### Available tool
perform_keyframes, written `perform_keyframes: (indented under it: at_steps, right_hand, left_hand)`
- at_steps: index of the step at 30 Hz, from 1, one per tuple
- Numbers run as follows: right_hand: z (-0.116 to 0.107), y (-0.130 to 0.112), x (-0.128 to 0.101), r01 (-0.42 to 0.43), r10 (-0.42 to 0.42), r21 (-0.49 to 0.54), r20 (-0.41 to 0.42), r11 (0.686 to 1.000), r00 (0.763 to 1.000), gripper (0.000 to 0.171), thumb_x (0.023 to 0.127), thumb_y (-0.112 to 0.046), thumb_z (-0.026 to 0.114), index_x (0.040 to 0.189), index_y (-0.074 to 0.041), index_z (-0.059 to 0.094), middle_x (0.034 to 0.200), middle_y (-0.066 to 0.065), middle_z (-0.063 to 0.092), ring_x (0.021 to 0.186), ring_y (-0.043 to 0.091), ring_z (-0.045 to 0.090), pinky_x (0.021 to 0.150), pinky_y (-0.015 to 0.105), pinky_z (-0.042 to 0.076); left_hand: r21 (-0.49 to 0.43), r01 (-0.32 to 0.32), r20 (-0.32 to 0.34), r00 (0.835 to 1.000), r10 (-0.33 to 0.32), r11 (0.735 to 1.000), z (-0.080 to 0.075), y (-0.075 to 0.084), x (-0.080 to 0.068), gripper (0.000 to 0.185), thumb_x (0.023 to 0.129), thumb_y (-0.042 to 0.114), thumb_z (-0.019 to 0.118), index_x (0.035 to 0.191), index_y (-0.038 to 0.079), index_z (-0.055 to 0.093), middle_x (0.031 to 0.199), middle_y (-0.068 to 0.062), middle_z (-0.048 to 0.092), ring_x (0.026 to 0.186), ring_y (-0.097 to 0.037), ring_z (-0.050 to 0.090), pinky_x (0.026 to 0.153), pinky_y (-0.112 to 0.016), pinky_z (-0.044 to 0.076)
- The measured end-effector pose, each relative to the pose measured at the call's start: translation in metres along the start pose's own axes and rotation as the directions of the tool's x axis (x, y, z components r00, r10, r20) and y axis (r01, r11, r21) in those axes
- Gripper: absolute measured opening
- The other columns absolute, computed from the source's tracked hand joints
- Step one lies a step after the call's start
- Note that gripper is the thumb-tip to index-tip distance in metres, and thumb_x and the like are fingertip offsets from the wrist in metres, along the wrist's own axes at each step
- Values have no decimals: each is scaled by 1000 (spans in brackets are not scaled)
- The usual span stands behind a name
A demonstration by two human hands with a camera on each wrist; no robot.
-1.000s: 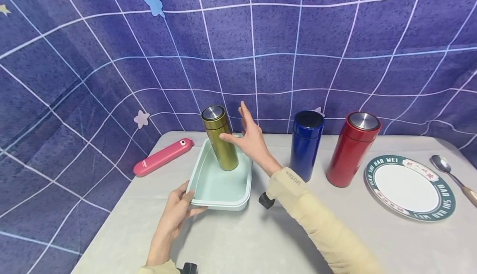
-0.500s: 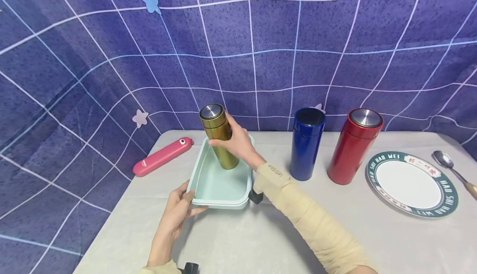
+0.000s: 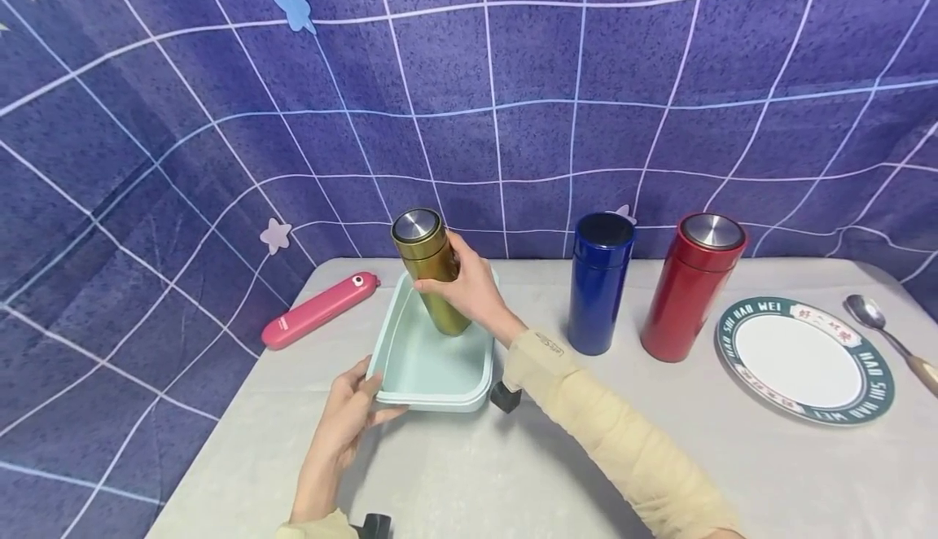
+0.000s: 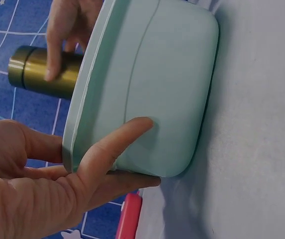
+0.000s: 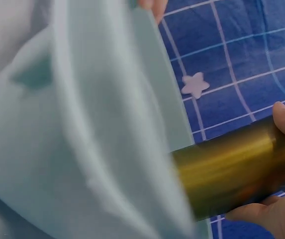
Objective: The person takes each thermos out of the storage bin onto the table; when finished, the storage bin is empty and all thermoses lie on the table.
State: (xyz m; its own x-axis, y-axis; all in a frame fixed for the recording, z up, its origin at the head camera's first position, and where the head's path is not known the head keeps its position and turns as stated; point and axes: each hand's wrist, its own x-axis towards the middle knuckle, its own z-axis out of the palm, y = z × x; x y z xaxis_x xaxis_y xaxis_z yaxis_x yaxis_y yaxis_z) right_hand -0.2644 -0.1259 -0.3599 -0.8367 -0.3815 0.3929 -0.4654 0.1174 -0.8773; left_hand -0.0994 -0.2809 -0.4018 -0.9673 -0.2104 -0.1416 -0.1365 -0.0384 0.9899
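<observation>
A gold thermos (image 3: 436,278) with a steel-topped lid stands inside the pale green plastic basin (image 3: 432,372), toward its back. My right hand (image 3: 472,288) grips the thermos around its upper body from the right, thumb in front. At the basin's near left corner my left hand (image 3: 348,409) holds the rim and wall. In the left wrist view, fingers (image 4: 117,144) of the left hand lie along the basin's outer side. The right wrist view shows the thermos (image 5: 227,174) rising past the basin's blurred rim; its base is hidden there.
Right of the basin stand a blue thermos (image 3: 601,287) and a red thermos (image 3: 692,291). Beyond them lie a green-rimmed plate (image 3: 799,364) and a spoon (image 3: 883,331). A pink case (image 3: 321,311) lies left of the basin. A blue patterned curtain (image 3: 469,99) hangs behind the table.
My right hand, spread beside the gold thermos a second ago, has moved left and closed around it. The left hand keeps its hold on the basin, and the thermos stays in about the same place.
</observation>
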Motion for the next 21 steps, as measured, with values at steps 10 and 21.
perform_keyframes:
  at_steps: [10,21]
  right_hand:
    - [-27,-41,-17,82,-81,29,-24,996,996,71,72,-24,83,134,-19,48,116,-1,61,102,14,60,90,32,52]
    - [-60,-81,-46,126,-122,89,-45,988,991,63,70,-21,85,124,-19,53,110,-3,63,98,14,62,88,33,52]
  left_hand:
    - [2,18,-8,1000,-18,1000,-1,1,1,47,99,3,30,143,-12,20,137,-35,36,114,-48,48,82,-42,55]
    - [-3,18,2,1000,-18,1000,-1,-1,2,46,99,2,31,142,-13,21,136,-36,37,113,-48,49,80,-42,56]
